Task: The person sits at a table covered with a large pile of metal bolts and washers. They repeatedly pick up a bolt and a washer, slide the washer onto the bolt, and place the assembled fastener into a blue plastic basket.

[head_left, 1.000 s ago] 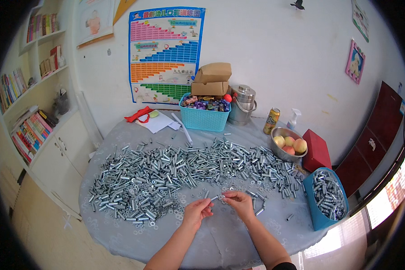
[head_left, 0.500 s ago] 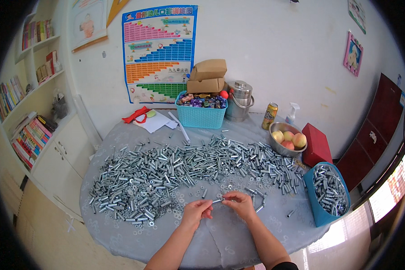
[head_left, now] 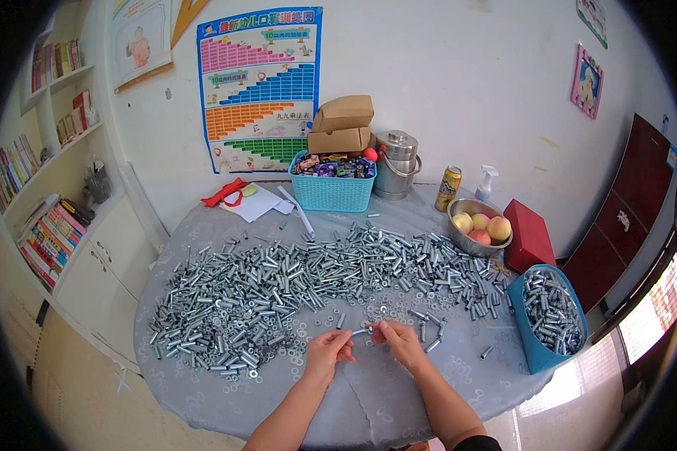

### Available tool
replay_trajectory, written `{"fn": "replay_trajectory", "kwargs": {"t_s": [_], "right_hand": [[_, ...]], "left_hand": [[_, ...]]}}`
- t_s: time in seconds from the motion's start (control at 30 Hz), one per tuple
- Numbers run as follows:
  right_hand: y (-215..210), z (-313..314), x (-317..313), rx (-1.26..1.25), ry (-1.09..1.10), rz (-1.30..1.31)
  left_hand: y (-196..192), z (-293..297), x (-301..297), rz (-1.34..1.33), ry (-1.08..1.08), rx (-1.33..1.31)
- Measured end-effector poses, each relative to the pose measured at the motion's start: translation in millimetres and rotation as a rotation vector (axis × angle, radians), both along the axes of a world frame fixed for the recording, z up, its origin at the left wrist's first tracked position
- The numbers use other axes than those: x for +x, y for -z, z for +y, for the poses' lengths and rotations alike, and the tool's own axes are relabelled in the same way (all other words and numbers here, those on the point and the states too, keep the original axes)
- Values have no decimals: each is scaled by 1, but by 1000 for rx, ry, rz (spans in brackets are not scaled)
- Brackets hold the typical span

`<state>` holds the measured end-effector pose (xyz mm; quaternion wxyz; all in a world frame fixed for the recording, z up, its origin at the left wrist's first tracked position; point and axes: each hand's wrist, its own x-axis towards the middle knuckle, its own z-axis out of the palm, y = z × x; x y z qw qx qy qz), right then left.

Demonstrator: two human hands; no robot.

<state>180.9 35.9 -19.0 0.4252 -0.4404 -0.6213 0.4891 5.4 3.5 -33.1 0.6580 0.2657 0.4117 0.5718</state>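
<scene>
Near the bench's (head_left: 203, 376) front edge, the left hand (head_left: 327, 353) and right hand (head_left: 399, 342) pinch one small metal bolt (head_left: 361, 331) between closed fingertips; a loosened pinch could drop it among the loose washers (head_left: 316, 331).

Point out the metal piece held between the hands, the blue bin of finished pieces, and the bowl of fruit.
Metal piece (head_left: 362, 331), head view, middle of its shaft.
Blue bin (head_left: 525, 347), head view, its front wall.
Fruit bowl (head_left: 459, 234), head view, its left steel rim.

White wall (head_left: 444, 83), bookshelves (head_left: 45, 173), perhaps a sunlit window (head_left: 647, 331)
</scene>
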Motion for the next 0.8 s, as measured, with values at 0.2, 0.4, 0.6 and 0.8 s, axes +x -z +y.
{"fn": "replay_trajectory", "kwargs": {"t_s": [0.2,0.4,0.6,0.8], "right_hand": [[-9,-5,-3,9,-21,18],[-1,-1,3,-19,-37,30],[-9,-4,1,-30,-2,26],[5,4,9,-44,9,-36]], "left_hand": [[1,1,1,-21,-57,5],[0,1,3,-18,-48,-5],[2,2,1,15,-58,10],[5,2,1,72,-49,10]]}}
